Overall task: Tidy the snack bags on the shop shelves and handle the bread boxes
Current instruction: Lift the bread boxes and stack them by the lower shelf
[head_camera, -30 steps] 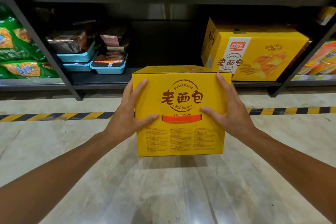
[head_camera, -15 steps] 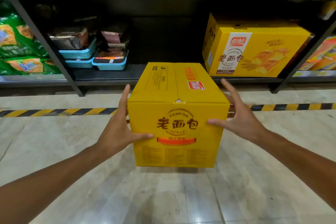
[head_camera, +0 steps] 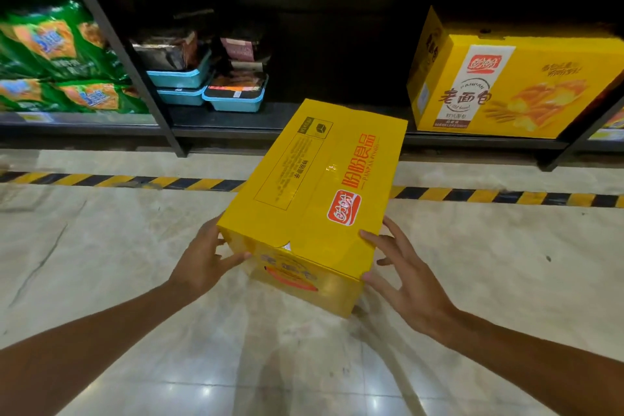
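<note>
Yellow bread box (head_camera: 324, 186) btwn both grips

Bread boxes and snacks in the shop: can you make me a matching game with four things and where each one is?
Things:
1. tilted yellow bread box
2. second yellow bread box
3. green snack bags
4. blue trays

Places:
A. far left shelf bay
B. standing on the shelf at the right
C. between the left hand and right hand
D. stacked on the shelf just right of the slanted post

Pairs: 1-C, 2-B, 3-A, 4-D
</note>
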A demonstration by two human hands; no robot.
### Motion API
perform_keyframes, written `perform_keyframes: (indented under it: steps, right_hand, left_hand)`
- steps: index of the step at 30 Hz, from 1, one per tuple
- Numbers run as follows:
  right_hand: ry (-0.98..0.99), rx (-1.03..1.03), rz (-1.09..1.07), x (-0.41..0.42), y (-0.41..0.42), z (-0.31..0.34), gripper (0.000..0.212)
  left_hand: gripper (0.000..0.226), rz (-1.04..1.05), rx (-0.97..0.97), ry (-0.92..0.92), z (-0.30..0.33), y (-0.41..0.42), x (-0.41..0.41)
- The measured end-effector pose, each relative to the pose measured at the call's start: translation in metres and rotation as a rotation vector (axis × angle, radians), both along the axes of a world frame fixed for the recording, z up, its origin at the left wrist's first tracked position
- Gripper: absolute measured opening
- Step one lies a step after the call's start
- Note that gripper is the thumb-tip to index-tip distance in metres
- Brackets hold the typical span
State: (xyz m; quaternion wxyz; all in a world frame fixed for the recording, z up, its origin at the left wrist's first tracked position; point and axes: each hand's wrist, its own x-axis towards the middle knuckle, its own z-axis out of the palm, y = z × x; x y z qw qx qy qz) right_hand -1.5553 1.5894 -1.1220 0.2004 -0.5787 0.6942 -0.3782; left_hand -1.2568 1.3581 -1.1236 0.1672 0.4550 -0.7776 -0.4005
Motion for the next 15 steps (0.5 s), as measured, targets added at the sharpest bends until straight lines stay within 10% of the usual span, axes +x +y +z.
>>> perform_keyframes:
  steps: [5, 15]
  right_hand:
    - [-0.074, -0.091, -0.199, -0.07, -0.039, 0.026, 0.047]
    - [-0.252, 0.156, -0.339, -0.175, -0.174, 0.028, 0.086]
  left_hand:
    - [0.074, 0.384, 0.201, 0.212, 0.001, 0.055, -0.019]
    - [0.102, 0.404, 0.337, 0.408, 0.027, 0.109, -0.086]
